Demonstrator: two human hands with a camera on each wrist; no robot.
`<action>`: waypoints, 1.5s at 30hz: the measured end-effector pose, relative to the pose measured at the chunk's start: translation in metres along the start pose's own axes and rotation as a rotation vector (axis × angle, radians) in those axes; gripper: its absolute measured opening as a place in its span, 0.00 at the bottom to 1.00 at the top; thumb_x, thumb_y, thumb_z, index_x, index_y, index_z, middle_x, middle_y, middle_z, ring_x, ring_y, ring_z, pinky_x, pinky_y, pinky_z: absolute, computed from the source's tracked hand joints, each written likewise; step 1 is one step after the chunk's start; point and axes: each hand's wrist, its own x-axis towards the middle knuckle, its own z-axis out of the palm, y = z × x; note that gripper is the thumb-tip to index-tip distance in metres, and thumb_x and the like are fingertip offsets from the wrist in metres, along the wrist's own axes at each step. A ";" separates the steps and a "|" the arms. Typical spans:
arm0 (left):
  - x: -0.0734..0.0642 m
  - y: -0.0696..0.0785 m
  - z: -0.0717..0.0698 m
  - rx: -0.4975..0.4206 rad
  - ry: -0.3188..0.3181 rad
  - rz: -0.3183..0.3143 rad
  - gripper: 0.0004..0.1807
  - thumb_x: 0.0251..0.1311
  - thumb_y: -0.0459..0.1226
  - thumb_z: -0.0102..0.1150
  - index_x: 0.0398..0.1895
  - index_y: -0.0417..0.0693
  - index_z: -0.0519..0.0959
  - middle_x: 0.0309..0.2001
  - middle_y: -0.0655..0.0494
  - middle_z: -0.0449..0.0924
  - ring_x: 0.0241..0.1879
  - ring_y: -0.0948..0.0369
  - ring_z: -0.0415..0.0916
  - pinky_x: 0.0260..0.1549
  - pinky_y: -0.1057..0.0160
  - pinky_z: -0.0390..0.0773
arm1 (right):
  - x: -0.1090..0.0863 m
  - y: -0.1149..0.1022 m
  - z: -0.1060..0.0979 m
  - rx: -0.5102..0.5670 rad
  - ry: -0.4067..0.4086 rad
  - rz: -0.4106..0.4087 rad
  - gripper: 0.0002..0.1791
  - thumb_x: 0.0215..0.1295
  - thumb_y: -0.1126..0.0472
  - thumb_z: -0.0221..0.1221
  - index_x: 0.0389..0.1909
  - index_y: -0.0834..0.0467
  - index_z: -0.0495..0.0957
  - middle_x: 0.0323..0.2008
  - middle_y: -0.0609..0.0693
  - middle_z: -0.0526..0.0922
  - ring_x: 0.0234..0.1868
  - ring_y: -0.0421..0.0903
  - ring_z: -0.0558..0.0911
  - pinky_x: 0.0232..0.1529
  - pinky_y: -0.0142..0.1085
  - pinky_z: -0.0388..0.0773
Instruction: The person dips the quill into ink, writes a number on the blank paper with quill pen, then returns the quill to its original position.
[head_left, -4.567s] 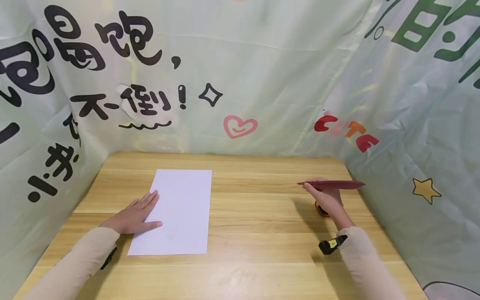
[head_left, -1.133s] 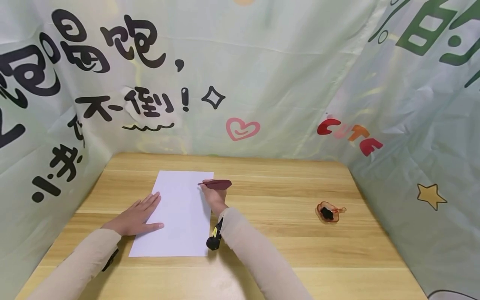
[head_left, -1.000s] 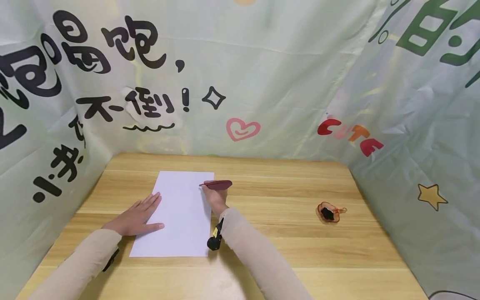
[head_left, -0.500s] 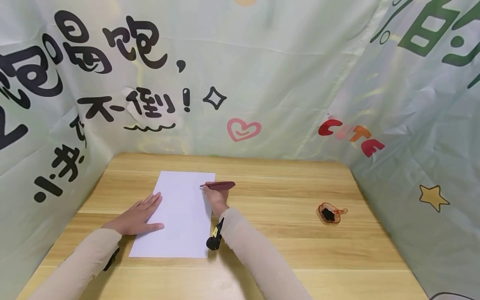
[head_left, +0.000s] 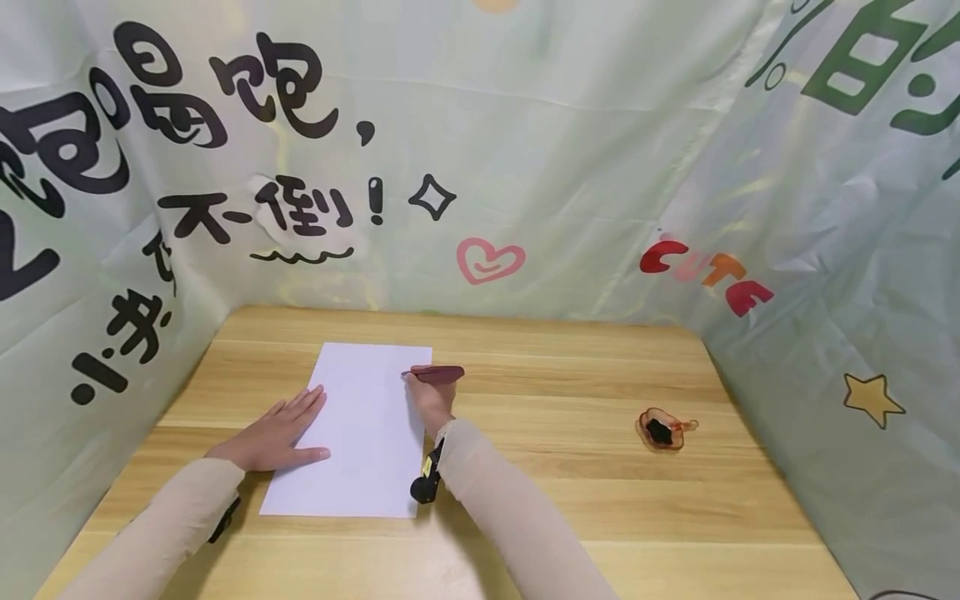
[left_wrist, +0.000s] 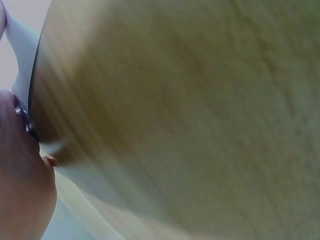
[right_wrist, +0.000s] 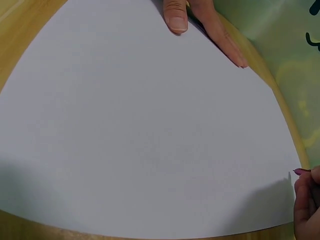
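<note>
A white sheet of paper [head_left: 363, 450] lies on the wooden table, left of the middle. My left hand [head_left: 272, 432] rests flat on its left edge, fingers and thumb spread; the right wrist view shows the thumb [right_wrist: 176, 20] on the sheet. Between thumb and fingers, my right hand [head_left: 432, 406] pinches a dark maroon, feather-shaped quill pen [head_left: 444, 374]. The pen's tip points left, close over the upper right part of the paper. In the right wrist view only the pen's tip end [right_wrist: 301, 171] shows beyond the fingers, by the sheet's edge.
On the right side of the table [head_left: 555, 467] stands a small amber see-through dish [head_left: 678, 442] with black contents and a short handle. A printed cloth [head_left: 570, 167] hangs behind the table and along both sides.
Several seconds ago my right hand held the quill pen over the dish; since then it has moved left to the paper. In the last second the pen has shifted only slightly. The left hand stays put.
</note>
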 end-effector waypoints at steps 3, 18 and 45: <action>-0.001 0.002 -0.001 -0.016 0.004 -0.002 0.53 0.58 0.62 0.55 0.74 0.35 0.50 0.75 0.38 0.45 0.73 0.39 0.42 0.65 0.33 0.44 | 0.000 0.002 0.000 0.014 0.002 0.016 0.17 0.48 0.60 0.70 0.39 0.58 0.78 0.35 0.51 0.82 0.37 0.45 0.80 0.44 0.38 0.78; 0.001 -0.012 0.011 0.001 -0.014 -0.030 0.55 0.57 0.67 0.51 0.76 0.42 0.46 0.77 0.45 0.40 0.75 0.46 0.37 0.70 0.43 0.35 | -0.002 0.004 0.000 -0.040 0.040 0.019 0.15 0.50 0.59 0.68 0.39 0.57 0.78 0.37 0.52 0.82 0.40 0.47 0.80 0.48 0.40 0.78; 0.000 -0.004 0.004 0.018 0.020 0.010 0.53 0.58 0.63 0.54 0.74 0.36 0.50 0.75 0.39 0.45 0.73 0.40 0.43 0.64 0.33 0.46 | -0.004 0.004 0.001 -0.052 -0.005 0.021 0.24 0.52 0.59 0.67 0.49 0.62 0.72 0.43 0.57 0.80 0.44 0.51 0.80 0.51 0.42 0.77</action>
